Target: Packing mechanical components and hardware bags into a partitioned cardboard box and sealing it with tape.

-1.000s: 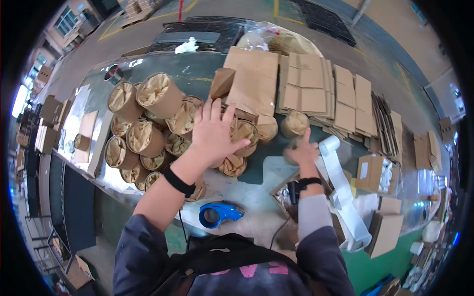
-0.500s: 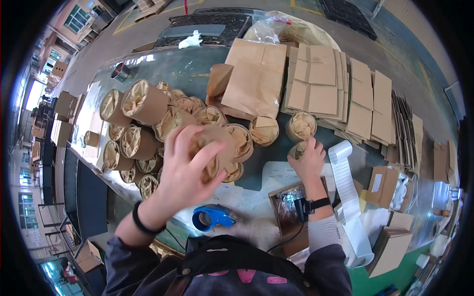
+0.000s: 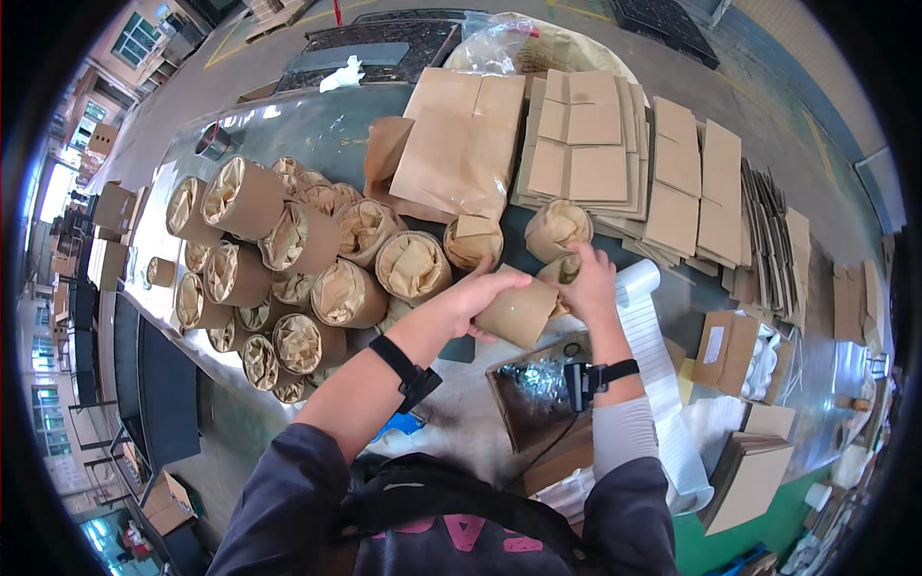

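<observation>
My left hand (image 3: 477, 300) is wrapped around a brown cardboard tube (image 3: 519, 309), which lies tilted with its paper-lined end toward my right hand (image 3: 588, 280). The fingers of my right hand are closed on the rim of a small round container (image 3: 560, 270), partly hidden behind them. Just beyond it stands a paper-stuffed cardboard tube (image 3: 557, 228). Another tube with a folded flap of paper (image 3: 473, 240) stands beyond my left hand. To the left, several more tubes (image 3: 413, 267) filled with crumpled brown paper crowd together, some stacked on others.
Stacked flat cardboard pieces (image 3: 595, 144) and large brown paper sheets (image 3: 461, 144) lie at the back. A white foam strip (image 3: 663, 384) runs down the right, beside an open carton (image 3: 725, 350). A blue tape dispenser (image 3: 403, 422) is partly covered by my left forearm.
My left hand has moved right and down from over the tube group, carrying a tube to my right hand. The view has shifted slightly; my right hand stays by the small container.
</observation>
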Action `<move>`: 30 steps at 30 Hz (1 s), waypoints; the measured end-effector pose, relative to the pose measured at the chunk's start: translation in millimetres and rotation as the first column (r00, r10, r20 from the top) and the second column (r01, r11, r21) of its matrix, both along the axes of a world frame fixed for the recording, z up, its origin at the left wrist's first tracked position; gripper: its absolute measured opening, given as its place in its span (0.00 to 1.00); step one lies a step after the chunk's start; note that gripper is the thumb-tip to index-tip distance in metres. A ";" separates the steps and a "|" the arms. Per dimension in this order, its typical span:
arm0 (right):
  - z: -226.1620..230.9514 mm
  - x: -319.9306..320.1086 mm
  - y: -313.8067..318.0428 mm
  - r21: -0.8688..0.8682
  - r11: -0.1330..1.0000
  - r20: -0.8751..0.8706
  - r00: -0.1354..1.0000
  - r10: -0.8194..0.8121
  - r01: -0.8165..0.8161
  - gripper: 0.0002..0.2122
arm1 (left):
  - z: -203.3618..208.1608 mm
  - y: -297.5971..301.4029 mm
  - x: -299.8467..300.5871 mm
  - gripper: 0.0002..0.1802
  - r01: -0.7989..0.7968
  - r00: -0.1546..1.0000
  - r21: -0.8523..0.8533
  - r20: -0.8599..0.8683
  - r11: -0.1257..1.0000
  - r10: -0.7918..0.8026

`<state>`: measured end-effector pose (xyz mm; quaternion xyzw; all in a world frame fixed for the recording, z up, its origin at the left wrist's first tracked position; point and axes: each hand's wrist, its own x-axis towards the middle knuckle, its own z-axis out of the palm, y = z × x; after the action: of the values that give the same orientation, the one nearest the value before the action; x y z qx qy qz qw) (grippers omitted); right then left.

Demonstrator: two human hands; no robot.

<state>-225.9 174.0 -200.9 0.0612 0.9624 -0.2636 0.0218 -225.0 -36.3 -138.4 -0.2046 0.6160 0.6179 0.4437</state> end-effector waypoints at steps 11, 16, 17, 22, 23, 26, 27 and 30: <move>128.9 122.6 65.2 -0.879 0.464 -0.072 0.930 -0.359 0.111 0.33 | -44.5 1.8 -1.8 0.54 0.049 0.860 -0.517 -0.414 0.855 -0.299; 202.0 247.2 52.0 -0.926 0.371 -0.172 0.798 -0.577 0.069 0.42 | -17.2 6.1 10.4 0.50 0.099 0.878 -0.341 -0.411 0.935 -0.244; 208.8 273.8 44.3 -0.918 0.380 -0.178 0.735 -0.654 0.116 0.42 | 7.7 16.7 19.8 0.48 0.087 0.889 -0.300 -0.406 0.950 -0.210; 256.3 399.5 -17.2 -0.898 0.366 -0.238 0.427 -0.872 0.246 0.39 | 32.1 -17.4 27.1 0.47 0.208 0.782 0.102 -0.615 0.973 -0.102; 263.6 437.8 -31.0 -0.881 0.345 -0.245 0.311 -0.918 0.325 0.39 | 70.8 -13.1 51.0 0.44 0.236 0.819 0.231 -0.570 0.944 -0.065; 281.8 532.6 -64.2 -0.824 0.377 -0.317 0.208 -0.926 0.424 0.38 | 111.7 -44.2 75.9 0.28 0.206 0.900 0.422 -0.437 0.883 -0.001; 290.6 560.1 -77.9 -0.796 0.326 -0.302 0.133 -0.944 0.511 0.37 | 121.8 -52.9 92.2 0.28 0.188 0.901 0.474 -0.432 0.860 0.042; 300.4 636.9 -95.1 -0.721 0.233 -0.292 0.019 -0.956 0.652 0.34 | 122.2 -84.2 126.0 0.28 0.410 0.872 0.652 -0.485 0.638 -0.066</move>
<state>411.0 78.9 99.5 0.5014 0.5799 -0.4078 -0.4960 -99.0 -120.6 -16.2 0.2143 0.4149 0.7755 0.4250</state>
